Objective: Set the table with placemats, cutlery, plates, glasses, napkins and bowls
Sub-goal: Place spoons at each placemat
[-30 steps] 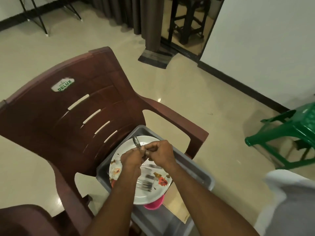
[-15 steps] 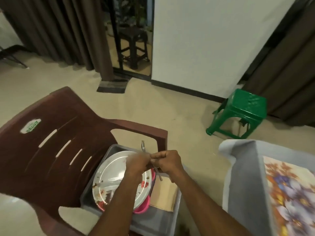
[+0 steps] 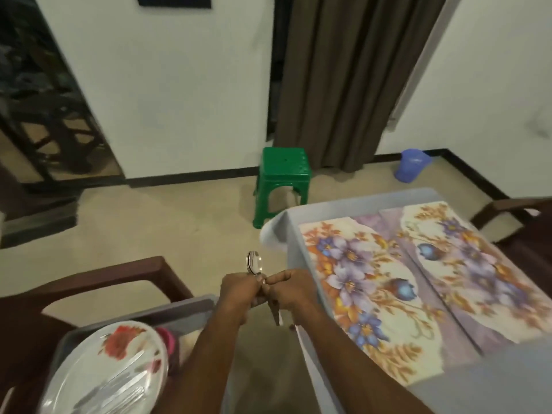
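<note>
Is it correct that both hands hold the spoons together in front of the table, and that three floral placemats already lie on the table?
Not quite. The head view shows two floral placemats side by side on the table, not three. The rest holds: the left hand and right hand together hold the spoons in front of the table.

This is a room in a home, likely a dining space. Brown curtains [image 3: 343,85] hang over a doorway in white walls with a dark skirting, above a pale tiled floor [image 3: 167,228]. A green plastic stool [image 3: 283,174] and a blue bin [image 3: 411,165] stand by the wall. A brown plastic chair [image 3: 98,282] sits near a grey surface [image 3: 478,392] laid with floral placemats [image 3: 367,294].
</note>
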